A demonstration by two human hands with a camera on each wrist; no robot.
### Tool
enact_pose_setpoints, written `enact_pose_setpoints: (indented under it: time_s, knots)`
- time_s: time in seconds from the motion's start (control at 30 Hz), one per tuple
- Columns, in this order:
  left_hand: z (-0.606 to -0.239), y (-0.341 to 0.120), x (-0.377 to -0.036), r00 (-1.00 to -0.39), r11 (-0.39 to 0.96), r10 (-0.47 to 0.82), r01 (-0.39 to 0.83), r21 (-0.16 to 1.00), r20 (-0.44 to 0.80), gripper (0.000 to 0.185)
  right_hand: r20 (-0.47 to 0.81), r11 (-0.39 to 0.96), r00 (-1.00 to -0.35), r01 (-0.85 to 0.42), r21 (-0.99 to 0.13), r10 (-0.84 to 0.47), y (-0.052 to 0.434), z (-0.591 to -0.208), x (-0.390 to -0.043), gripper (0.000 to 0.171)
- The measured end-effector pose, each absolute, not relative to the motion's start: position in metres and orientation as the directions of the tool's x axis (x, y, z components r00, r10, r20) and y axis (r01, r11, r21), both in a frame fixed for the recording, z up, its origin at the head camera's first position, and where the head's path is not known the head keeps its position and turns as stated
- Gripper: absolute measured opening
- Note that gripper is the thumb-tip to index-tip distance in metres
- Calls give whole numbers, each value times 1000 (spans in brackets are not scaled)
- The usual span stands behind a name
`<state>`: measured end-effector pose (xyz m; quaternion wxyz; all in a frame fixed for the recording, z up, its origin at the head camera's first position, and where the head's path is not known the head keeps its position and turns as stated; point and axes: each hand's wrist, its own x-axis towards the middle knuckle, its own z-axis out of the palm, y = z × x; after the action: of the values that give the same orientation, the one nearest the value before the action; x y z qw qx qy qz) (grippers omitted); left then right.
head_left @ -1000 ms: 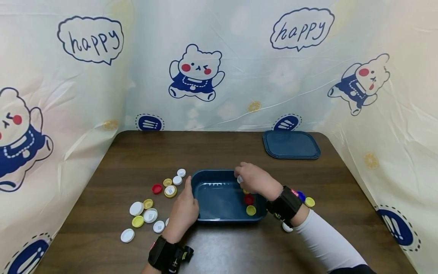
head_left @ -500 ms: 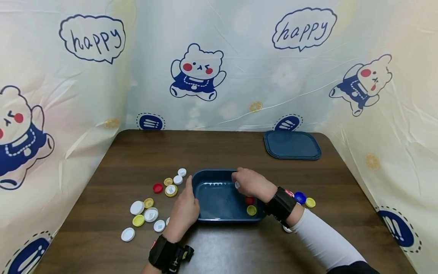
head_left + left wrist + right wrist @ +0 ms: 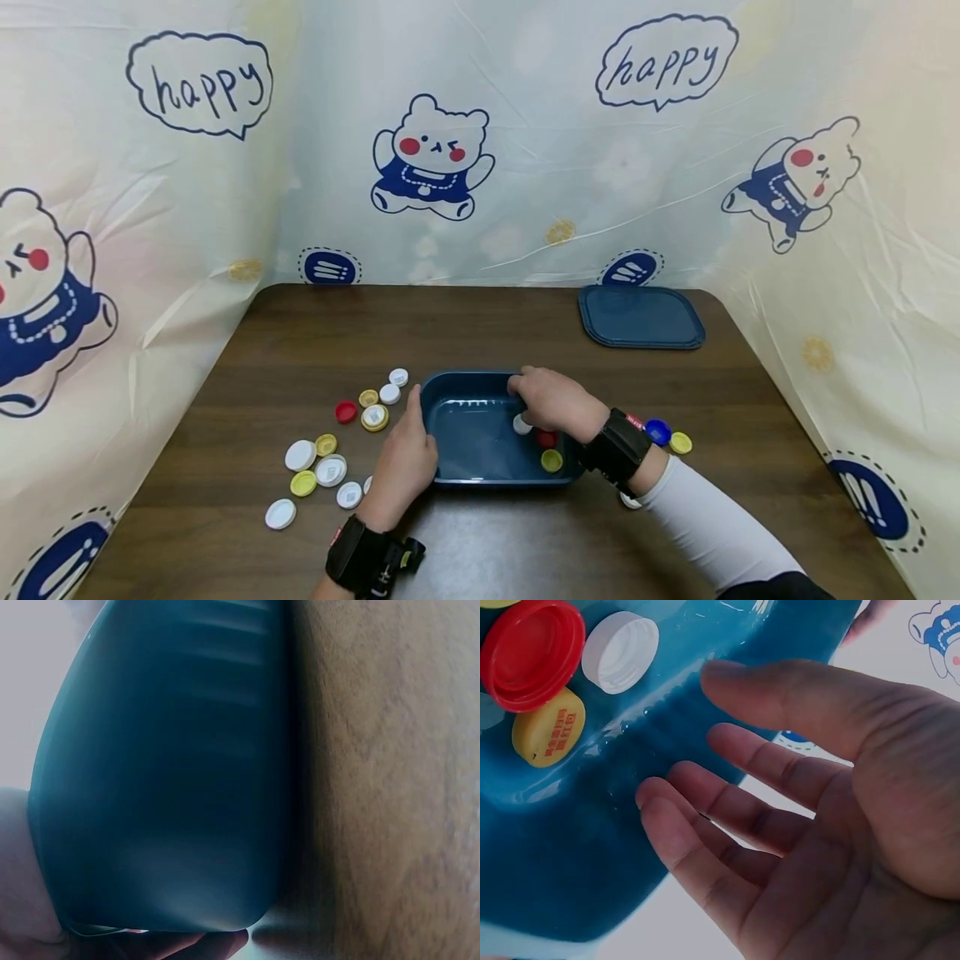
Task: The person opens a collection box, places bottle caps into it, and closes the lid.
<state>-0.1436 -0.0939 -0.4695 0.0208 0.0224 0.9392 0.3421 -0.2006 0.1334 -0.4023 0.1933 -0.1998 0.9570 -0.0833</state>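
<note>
Here the white cap (image 3: 522,425) lies inside the blue tray (image 3: 465,467) beside a red cap (image 3: 547,438). The right hand (image 3: 551,402) is held open and empty above it; the left hand (image 3: 405,458), apparently straight-fingered, steadies the tray, which is best kept still.

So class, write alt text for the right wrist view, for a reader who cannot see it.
An open right hand, fingers relaxed, hangs over a blue tray. In the tray lie a red cap, a white cap and a yellow cap.
</note>
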Motion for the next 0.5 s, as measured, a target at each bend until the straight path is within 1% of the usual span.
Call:
enact_pose_setpoints:
  time_s: [0.23, 0.5]
  knots:
    - [-471, -94, -144, -998, 763, 54, 23, 646, -28, 71, -341, 902, -838, -362, -234, -425, 136, -398, -198, 50]
    - [-471, -95, -145, -997, 763, 65, 32, 646, -28, 71, -266, 882, -856, -366, -296, -444, 152, -386, -190, 49]
